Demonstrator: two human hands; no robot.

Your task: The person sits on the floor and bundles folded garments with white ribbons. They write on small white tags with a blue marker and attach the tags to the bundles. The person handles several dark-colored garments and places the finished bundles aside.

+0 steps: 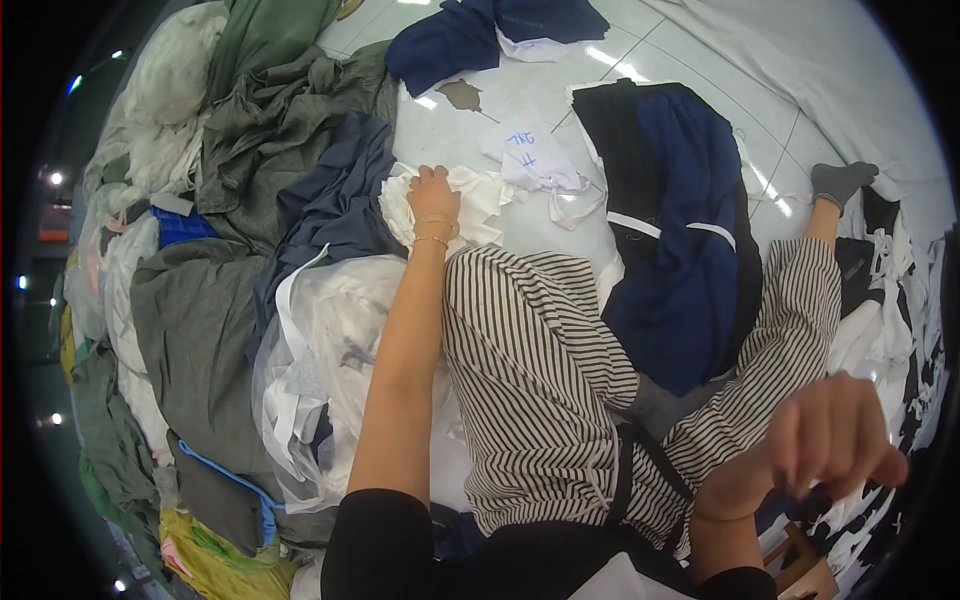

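My left hand (435,197) reaches forward with its fingers curled into a crumpled white cloth (478,203). That cloth lies on the floor beside a heap of dark blue fabric (335,195). My right hand (830,440) is raised near the camera at the lower right, fingers folded in. A small dark spot shows under it, but what it holds, if anything, I cannot make out. Between my spread legs lie dark blue fabric pieces (665,300) on black cloth (610,120), crossed by white strips. White scraps with blue handwriting (525,150) rest just ahead on the tiles.
Grey-green cloth (195,330) piles up along the left, next to a clear plastic bag (335,300) with white material inside. A yellow bag (215,550) sits at lower left. More dark blue pieces (445,45) lie ahead; black and white scraps (880,320) spread at right.
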